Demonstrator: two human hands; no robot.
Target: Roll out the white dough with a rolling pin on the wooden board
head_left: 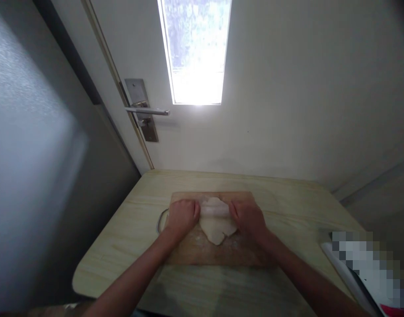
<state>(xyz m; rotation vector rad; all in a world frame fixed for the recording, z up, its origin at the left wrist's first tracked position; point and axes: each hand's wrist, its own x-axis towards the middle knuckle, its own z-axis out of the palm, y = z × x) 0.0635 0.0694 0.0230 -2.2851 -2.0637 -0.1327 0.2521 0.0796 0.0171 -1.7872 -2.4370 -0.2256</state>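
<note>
A flattened, uneven sheet of pale dough (216, 231) lies on a wooden cutting board (202, 257), with a notch in its near edge. Across the dough's upper part runs a pale rolling pin (215, 211), hard to tell from the dough in colour. My left hand (183, 215) is closed around its left end and my right hand (248, 216) around its right end. The fists hide both ends of the pin. Flour dusts the board around the dough, and a metal ring handle (160, 220) shows at the board's left side.
The board rests on a light wood-patterned table (122, 237) with rounded corners. Behind it stands a white door (271, 110) with a lever handle (152, 111) and a bright window (198, 53). A partly blurred-out object (363, 264) lies at the table's right edge.
</note>
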